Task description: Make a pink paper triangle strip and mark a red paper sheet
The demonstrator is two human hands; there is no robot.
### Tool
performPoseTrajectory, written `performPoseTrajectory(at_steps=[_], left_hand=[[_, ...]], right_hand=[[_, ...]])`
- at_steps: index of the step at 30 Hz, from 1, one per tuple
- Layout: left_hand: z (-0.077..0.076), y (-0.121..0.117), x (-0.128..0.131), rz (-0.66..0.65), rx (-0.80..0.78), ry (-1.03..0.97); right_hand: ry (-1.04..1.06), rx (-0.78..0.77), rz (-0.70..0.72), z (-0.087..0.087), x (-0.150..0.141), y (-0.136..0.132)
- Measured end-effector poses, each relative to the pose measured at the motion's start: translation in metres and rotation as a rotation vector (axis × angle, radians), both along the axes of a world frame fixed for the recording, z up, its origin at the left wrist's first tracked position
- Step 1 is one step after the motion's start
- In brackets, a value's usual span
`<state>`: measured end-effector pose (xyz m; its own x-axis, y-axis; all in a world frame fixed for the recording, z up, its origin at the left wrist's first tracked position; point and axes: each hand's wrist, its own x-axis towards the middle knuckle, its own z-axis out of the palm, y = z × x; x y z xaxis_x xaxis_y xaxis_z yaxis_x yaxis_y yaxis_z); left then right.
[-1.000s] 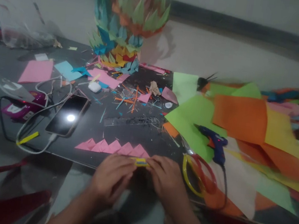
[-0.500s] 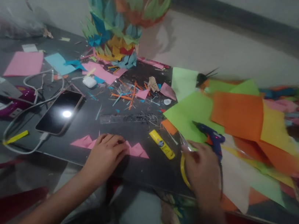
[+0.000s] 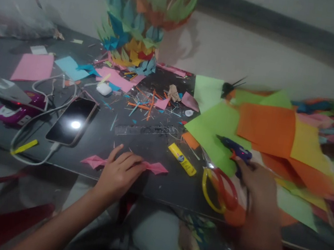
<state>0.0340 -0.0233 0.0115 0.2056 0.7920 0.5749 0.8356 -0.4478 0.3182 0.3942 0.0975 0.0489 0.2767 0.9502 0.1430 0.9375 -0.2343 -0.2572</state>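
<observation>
My left hand [image 3: 120, 171] lies on a row of folded pink paper triangles [image 3: 155, 167] at the near edge of the dark table [image 3: 139, 142], fingers stretched flat over it. My right hand [image 3: 258, 183] is wrapped round the handle of a blue glue gun [image 3: 234, 148] that rests on green paper [image 3: 216, 128]. A yellow tube [image 3: 181, 159] lies between my hands. Scissors with yellow and red handles [image 3: 219, 188] lie just left of my right hand.
A phone [image 3: 72, 120] on a white cable sits at the left beside a purple device [image 3: 16, 113]. A tall spiky paper sculpture [image 3: 144, 22] stands at the back. Orange, yellow and green sheets [image 3: 267, 129] cover the right side. A clear ruler [image 3: 147, 130] and paper scraps lie mid-table.
My hands let go of the yellow tube, which now lies on the table. The left hand settled on the pink triangles; the right hand moved right, past the scissors, and closed on the glue gun.
</observation>
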Motion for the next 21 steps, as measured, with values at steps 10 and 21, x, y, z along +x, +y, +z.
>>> performPoseTrajectory(at_steps=[10,21], left_hand=[[-0.004,-0.002,-0.002,-0.048,-0.020,-0.027],[-0.002,-0.002,0.000,0.046,0.022,-0.017]], right_hand=[[0.715,0.137,-0.246,0.022,-0.034,-0.033],[0.120,0.271,0.188,-0.001,-0.118,-0.104]])
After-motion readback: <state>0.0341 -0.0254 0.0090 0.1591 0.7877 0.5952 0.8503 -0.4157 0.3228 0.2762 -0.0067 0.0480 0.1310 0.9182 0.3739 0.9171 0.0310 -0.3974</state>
